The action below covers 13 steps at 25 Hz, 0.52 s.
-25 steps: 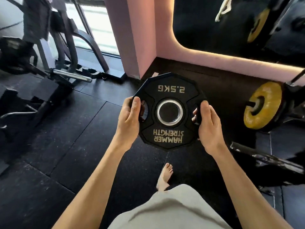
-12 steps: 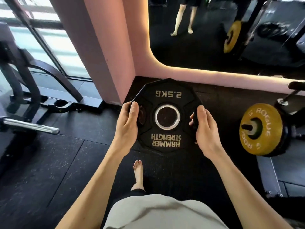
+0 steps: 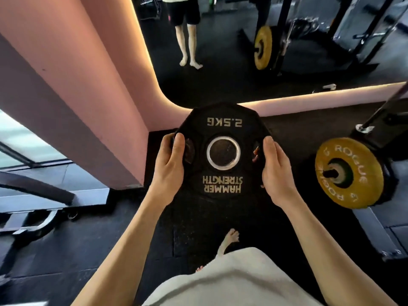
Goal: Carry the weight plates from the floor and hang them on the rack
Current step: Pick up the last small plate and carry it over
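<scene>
Black rubber gym floor [image 3: 92,246], pink wall with mirror ahead. Left hand [image 3: 170,164] and right hand [image 3: 274,171] grip opposite edges of the black 2.5 kg Hammer Strength plate [image 3: 223,182], held off the floor at chest height. Yellow Rogue plate [image 3: 348,173] sits on its peg, right. Mine is not yet hung.

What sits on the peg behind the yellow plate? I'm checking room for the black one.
The yellow plate hangs on a dark peg. Behind it only a dark edge and the rack frame show; the yellow plate covers the rest.
</scene>
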Each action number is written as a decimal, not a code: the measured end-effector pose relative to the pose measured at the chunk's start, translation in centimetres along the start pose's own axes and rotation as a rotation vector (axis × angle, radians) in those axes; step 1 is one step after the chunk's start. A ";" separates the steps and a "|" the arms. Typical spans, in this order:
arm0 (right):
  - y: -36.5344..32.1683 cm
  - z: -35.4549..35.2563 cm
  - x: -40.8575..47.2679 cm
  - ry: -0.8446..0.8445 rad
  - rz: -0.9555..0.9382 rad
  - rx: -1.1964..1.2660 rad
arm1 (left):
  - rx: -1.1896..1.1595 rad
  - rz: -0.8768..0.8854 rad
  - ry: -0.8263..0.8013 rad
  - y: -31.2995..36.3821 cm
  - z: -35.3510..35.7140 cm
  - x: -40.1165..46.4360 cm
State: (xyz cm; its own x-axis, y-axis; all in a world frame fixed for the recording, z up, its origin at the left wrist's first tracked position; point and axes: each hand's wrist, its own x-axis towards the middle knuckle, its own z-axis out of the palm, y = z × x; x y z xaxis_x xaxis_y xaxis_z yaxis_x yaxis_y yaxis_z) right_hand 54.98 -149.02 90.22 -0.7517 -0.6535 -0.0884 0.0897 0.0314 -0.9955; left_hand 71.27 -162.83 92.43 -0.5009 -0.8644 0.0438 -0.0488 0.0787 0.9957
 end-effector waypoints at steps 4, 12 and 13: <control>-0.2 0.5 7.6 0.102 -0.024 -0.015 | -0.020 0.031 -0.090 -0.5 2.6 8.9; -2.0 -2.6 20.5 0.298 -0.020 0.006 | -0.007 0.014 -0.276 0.7 11.8 24.0; -2.3 -3.2 21.4 0.338 -0.017 -0.005 | 0.002 0.017 -0.314 0.8 13.0 25.4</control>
State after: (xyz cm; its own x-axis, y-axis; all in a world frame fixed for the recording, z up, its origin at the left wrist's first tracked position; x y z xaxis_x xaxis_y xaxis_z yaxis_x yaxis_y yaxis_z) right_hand 36.57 -160.68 90.48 -0.9273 -0.3662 -0.0776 0.0726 0.0272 -0.9970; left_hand 47.28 -178.32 93.33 -0.7440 -0.6674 0.0325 -0.0401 0.0932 0.9948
